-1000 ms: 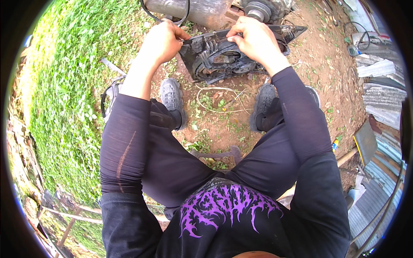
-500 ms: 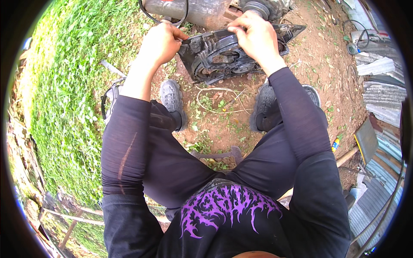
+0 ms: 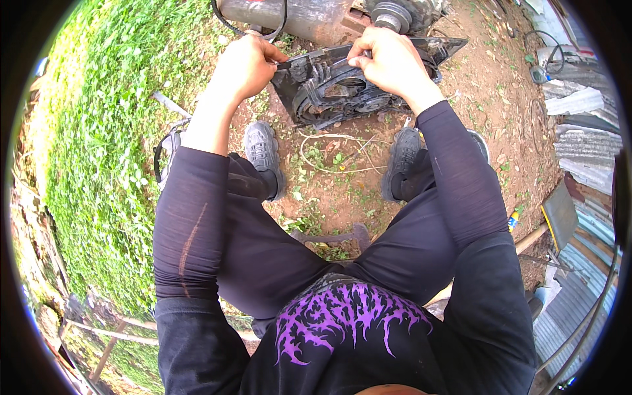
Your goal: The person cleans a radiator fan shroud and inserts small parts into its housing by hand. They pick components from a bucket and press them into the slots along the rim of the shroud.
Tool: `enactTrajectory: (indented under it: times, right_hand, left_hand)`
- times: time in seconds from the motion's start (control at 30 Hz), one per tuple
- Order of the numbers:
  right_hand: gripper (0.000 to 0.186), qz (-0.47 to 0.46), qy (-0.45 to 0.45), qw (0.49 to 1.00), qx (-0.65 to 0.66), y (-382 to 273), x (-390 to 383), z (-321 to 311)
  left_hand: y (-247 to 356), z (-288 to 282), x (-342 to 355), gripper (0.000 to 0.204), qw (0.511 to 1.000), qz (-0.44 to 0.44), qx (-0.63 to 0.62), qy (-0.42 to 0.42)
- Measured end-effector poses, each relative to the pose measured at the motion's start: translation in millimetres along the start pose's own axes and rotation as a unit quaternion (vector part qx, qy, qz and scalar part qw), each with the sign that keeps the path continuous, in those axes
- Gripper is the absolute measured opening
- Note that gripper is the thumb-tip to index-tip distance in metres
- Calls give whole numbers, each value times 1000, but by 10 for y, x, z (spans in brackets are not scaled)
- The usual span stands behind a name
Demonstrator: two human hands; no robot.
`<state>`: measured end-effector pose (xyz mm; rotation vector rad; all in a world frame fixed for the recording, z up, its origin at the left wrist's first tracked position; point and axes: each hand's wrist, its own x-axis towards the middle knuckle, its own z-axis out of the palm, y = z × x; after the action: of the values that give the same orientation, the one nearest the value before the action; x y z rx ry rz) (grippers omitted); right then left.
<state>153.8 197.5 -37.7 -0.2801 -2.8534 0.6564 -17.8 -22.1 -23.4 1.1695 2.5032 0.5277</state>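
Ahead of my shoes, a black plastic housing stands tilted on the dirt. It has round openings, ribs and a pointed right end. My left hand is closed in a pinch on its upper left corner. My right hand bends over the upper edge, right of the middle, with thumb and fingertips pressed close together at the rim. Whether those right fingertips hold a small piece or only the rim is hidden.
Just beyond lie a rusty metal cylinder and a grooved pulley. A thin loop of cord rests between my shoes. Grass grows on the left; corrugated sheets are piled on the right.
My right hand has moved slightly down and toward me along the housing's upper edge, baring more of the pulley. My left hand keeps its pinch on the corner.
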Motion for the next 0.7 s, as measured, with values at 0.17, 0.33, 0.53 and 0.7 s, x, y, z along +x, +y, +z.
enactTrajectory:
  times: [0.17,0.33,0.53,0.7]
  right_hand:
    - [8,4,34,999,-29,-64,-47,82]
    - [7,-8,73,996,-44,-103,-47,61]
    - [7,-2,153,985,-84,-153,-74,103]
    - [7,0,19,999,-34,-96,-65,-44]
  left_hand:
    - [32,-17,-4,25,1000,-8,-4,-8]
    - [29,-41,-1,24,1000,-21,-5,-20]
    - [33,-20,1,24,1000,-18,-6,-17]
    - [111,-74,-26,24,999,-34,-12,-28]
